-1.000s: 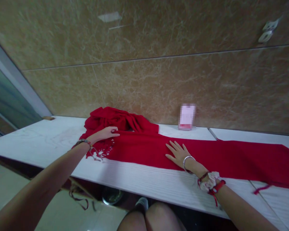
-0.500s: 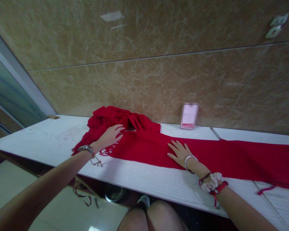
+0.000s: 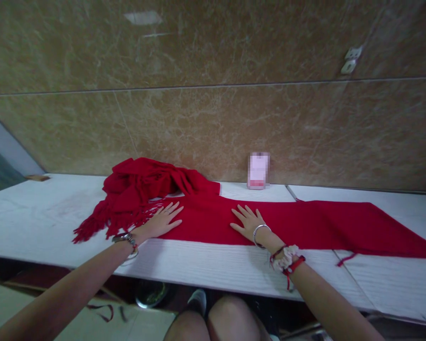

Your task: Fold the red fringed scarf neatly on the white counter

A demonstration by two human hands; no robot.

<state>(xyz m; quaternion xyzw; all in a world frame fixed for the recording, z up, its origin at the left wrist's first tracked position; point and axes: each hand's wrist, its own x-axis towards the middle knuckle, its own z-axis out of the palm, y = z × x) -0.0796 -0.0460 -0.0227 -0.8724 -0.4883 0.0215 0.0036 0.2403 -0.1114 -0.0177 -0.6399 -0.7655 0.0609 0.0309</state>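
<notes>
A long red scarf (image 3: pixel 206 220) lies flat across the white tabletop, its fringed end at the left and a slanted end at the far right. My left hand (image 3: pixel 161 221) rests flat on its fringed end with the fingers spread. Farther right, my right hand (image 3: pixel 247 222) is also laid flat on the cloth, fingers apart. Behind my left hand sits a crumpled heap of red fringed cloth (image 3: pixel 138 182); whether it joins the flat piece I cannot tell. Neither hand grips anything.
The white tabletop (image 3: pixel 206 263) runs along a brown marbled wall (image 3: pixel 199 123). A pink phone-like object (image 3: pixel 258 173), blurred out, leans on the wall. A small wooden piece (image 3: pixel 37 178) lies at the back left. Below the front edge are my knees (image 3: pixel 225 317) and a round bowl (image 3: pixel 151 293).
My left hand has come down toward the front edge and now lies flat with fingers spread. My right hand stays on the scarf. The view has swung to the right.
</notes>
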